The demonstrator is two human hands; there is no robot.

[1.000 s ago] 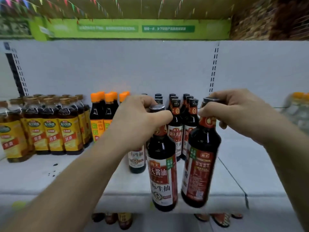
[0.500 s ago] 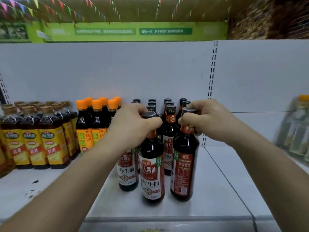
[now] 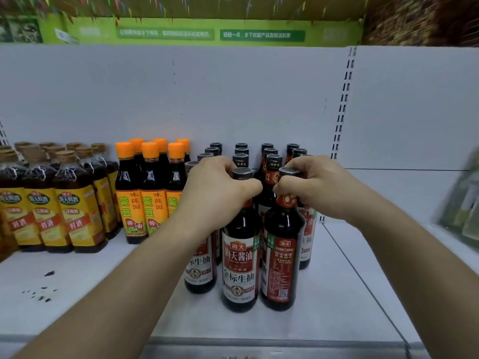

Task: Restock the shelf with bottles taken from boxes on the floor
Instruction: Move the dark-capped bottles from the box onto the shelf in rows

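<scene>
Your forearms stretch forward side by side, left hand (image 3: 217, 195) gripping the neck of a bottle (image 3: 241, 257), right hand (image 3: 318, 190) gripping a second bottle (image 3: 281, 263) below its cap, knuckles up.

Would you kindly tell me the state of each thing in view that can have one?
Dark glass bottle with white front label: capped, upright on the white shelf.
Dark glass bottle with red label: capped, upright on it.
Left hand: grips the white-label bottle's neck.
Right hand: grips the red-label bottle's neck.
Orange-capped dark bottles: capped, upright.
Yellow-labelled brown-capped bottles: capped, upright.
</scene>
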